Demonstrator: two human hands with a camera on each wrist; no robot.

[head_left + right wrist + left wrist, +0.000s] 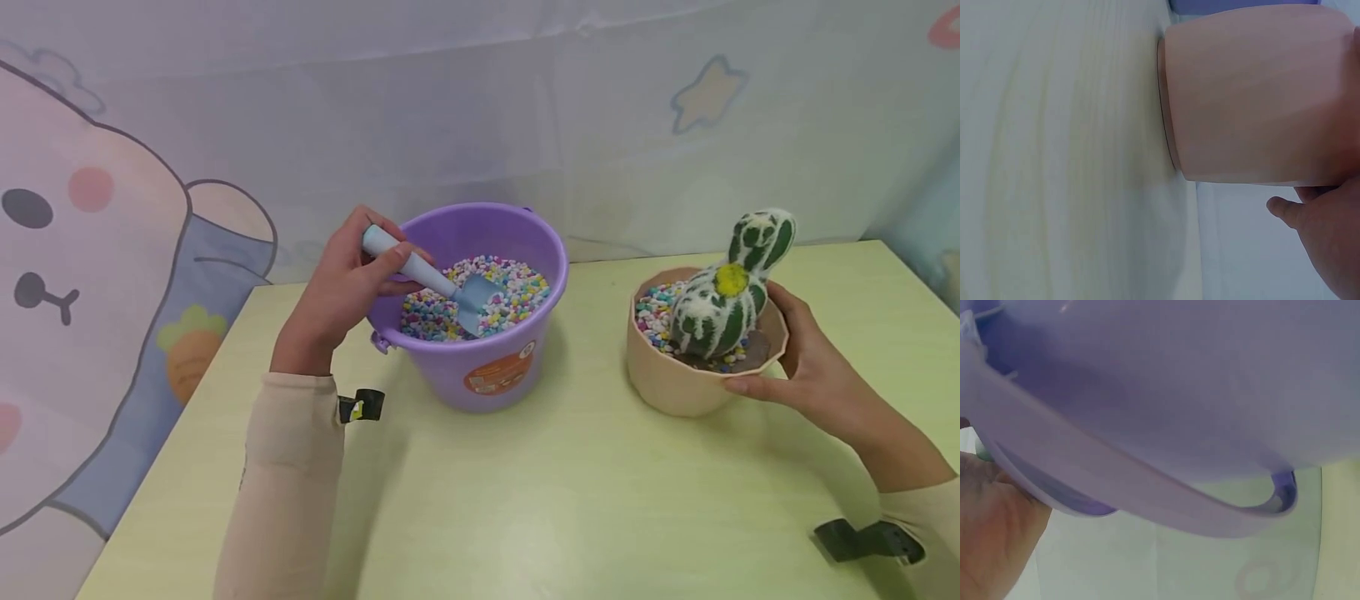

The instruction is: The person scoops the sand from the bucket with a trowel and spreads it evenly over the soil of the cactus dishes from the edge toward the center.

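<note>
My left hand (343, 279) grips the handle of a light blue toy shovel (420, 271) over the left rim of a purple bucket (480, 387). The shovel's blade rests among small multicoloured pebbles (525, 287) inside it. Around the right side of a beige flowerpot (667, 379), my right hand (817, 379) has its thumb in front and fingers behind. A green and white plush-looking cactus (708, 321) with a yellow flower stands in the pot. Pebbles cover the pot's left part, while a brown surface (750, 354) shows at the right. The left wrist view shows mostly the bucket's side and handle (1147, 494).
Bucket and pot stand apart on a pale yellow-green table (480, 500), the pot to the right. A printed cloth (450, 125) with a cartoon animal hangs close behind the table's back edge. Black wrist straps (362, 406) sit on both sleeves.
</note>
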